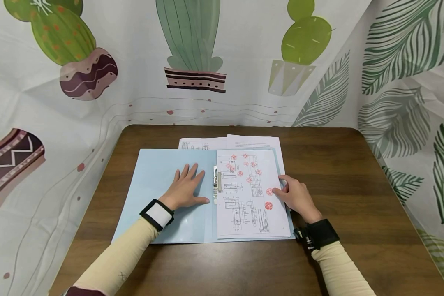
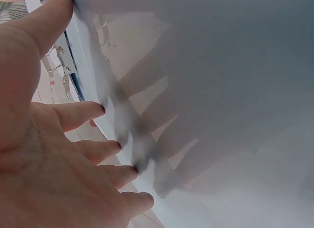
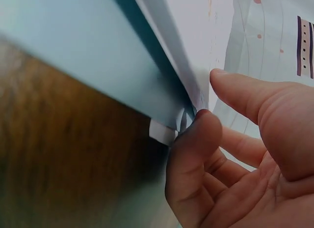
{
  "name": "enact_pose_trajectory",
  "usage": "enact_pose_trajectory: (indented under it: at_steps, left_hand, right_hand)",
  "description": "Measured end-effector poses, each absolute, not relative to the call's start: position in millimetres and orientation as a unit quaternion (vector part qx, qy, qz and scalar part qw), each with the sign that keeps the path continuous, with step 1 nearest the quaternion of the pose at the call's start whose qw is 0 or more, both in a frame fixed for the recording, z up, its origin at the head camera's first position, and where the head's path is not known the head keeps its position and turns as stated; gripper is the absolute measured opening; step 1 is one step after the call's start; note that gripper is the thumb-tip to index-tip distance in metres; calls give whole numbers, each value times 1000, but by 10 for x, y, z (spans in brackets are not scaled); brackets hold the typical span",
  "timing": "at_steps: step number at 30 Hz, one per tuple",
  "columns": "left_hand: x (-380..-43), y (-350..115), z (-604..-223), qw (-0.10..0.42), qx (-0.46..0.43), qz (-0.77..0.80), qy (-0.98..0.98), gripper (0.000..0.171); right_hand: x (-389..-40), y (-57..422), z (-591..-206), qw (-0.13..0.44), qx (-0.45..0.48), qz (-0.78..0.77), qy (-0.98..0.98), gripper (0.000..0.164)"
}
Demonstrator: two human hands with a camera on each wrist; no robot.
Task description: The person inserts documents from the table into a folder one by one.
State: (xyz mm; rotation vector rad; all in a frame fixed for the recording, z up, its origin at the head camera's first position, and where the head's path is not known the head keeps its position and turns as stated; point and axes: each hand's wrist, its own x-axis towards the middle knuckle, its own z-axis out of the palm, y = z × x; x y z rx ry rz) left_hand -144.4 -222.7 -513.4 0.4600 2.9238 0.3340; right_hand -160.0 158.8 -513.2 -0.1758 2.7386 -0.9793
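Note:
A light blue folder [image 1: 159, 164] lies spread out on the table, with a metal clip [image 1: 217, 185] along its spine. On its right side is a stack of white sheets [image 1: 257, 222] with technical drawings and red stamps. My left hand [image 1: 185, 189] rests on the bare left cover, fingers spread; the left wrist view shows its fingertips at the cover's glossy surface [image 2: 235, 90]. At the stack's right edge, my right hand [image 1: 297, 197] pinches the sheets, thumb on top and index finger [image 3: 196, 154] beneath. How many sheets it holds I cannot tell.
More printed papers [image 1: 253, 142] stick out from behind the folder's top edge. The brown wooden table [image 1: 336, 164] extends around it on both sides and in front. Behind hangs a white cloth [image 1: 244, 111] printed with cacti and leaves.

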Motion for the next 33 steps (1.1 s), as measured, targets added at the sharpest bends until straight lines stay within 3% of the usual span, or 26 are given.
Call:
enact_pose_trajectory:
  at_steps: [9,17,23,33]
  left_hand:
    - [-1461,-2218,-5069,82,158,108,978,102]
    - [-1477,-2203,-5016,74,156,114,978,91]
    - [-1504,-2191,-4984,53,139,119,982,84]
    - [-1753,-2200,-4871,-12,122,134,983,80]
  right_hand:
    - [-1585,1600,-5121,56,-60,-321,943,57]
    - [-1597,1534,-5153,-29,-104,-320,941,75]
    - [-1596,1478,-5210,-52,-152,-288,944,94]
    - [-1584,1470,-5210,-35,-186,-247,950,104]
